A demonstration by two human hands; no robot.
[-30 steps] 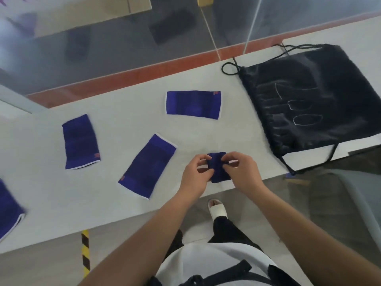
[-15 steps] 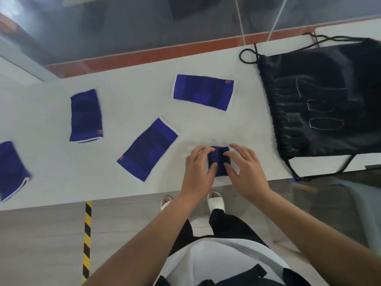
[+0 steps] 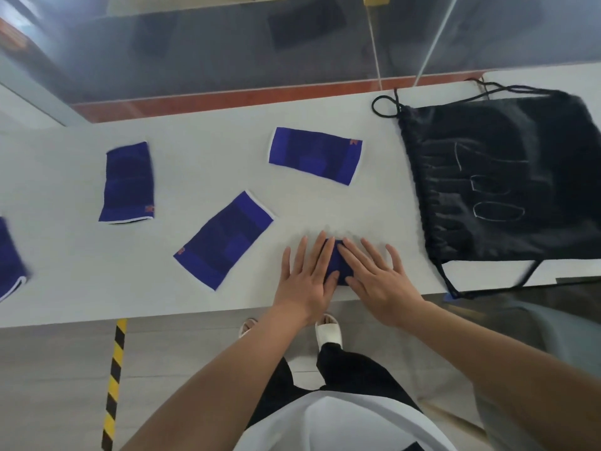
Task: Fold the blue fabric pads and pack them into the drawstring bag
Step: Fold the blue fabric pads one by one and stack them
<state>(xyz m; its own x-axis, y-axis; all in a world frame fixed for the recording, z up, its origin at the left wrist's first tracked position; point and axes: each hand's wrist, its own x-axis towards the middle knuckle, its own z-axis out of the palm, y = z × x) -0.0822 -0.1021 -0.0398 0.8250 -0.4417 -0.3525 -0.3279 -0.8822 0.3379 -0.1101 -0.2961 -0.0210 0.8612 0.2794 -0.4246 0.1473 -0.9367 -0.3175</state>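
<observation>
Person stands at the near edge of the white table (image 3: 201, 151), both arms stretched forward.

Folded pad (image 3: 339, 274): small blue packet lying flat on the table close to the near edge, right of centre. Only a narrow strip of it shows between the two hands.

Left hand (image 3: 304, 281): palm down, fingers straight and slightly spread, pressing on the left part of the folded pad. The index finger lies on the fabric; the outer fingers rest on the bare table.

Right hand (image 3: 377, 281): palm down, fingers straight and fanned apart, pressing on the right part of the same pad. Its index fingertip nearly meets the left index fingertip over the pad's far end. Neither hand curls round the fabric.

Drawstring bag (image 3: 504, 190): black, lying flat at the right end of the table, with its gathered mouth facing left toward the pads. A cord loop (image 3: 385, 107) lies by its far left corner; another cord hangs over the near edge. It sits near the right hand but apart from it.

Unfolded blue pads, all flat:
- one (image 3: 314, 155) toward the far edge, mid-table;
- one (image 3: 224, 239) set diagonally, just left of the left hand, not touching it;
- one (image 3: 127, 183) further left;
- one (image 3: 9, 258) at the left end, cut off by the frame.

Below the table edge: white slippers (image 3: 329, 332) and a yellow-black floor stripe (image 3: 113, 379).
</observation>
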